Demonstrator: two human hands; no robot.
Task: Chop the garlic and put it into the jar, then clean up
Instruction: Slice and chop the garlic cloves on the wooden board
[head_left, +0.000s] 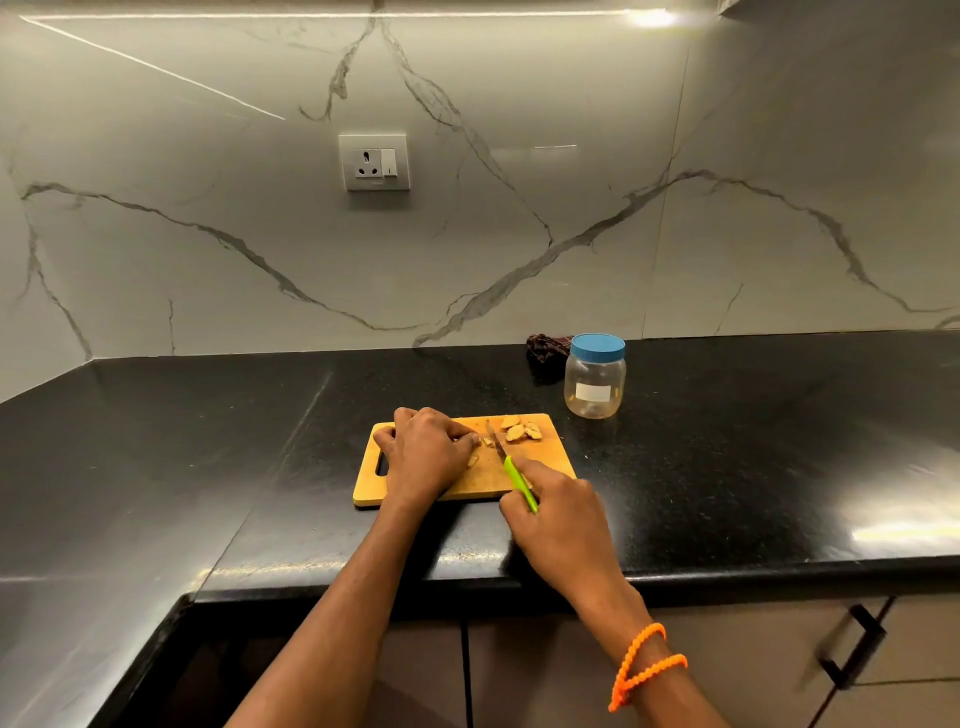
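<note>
A wooden cutting board (550, 454) lies on the black counter. Several pale garlic pieces (521, 431) sit at its far right corner. My left hand (423, 454) rests curled on the board, its fingertips pinning a small garlic piece beside the blade. My right hand (558, 517) grips the green handle of a knife (519, 483), whose blade points away across the board and meets the garlic by my left fingertips. A clear plastic jar (595, 382) with a blue lid screwed on stands behind the board to the right.
A dark crumpled cloth (545, 347) lies behind the jar against the marble wall. A wall socket (374, 162) sits above the counter. The counter's front edge (779, 571) runs below my wrists, with cabinet doors and a black handle (852, 649) underneath.
</note>
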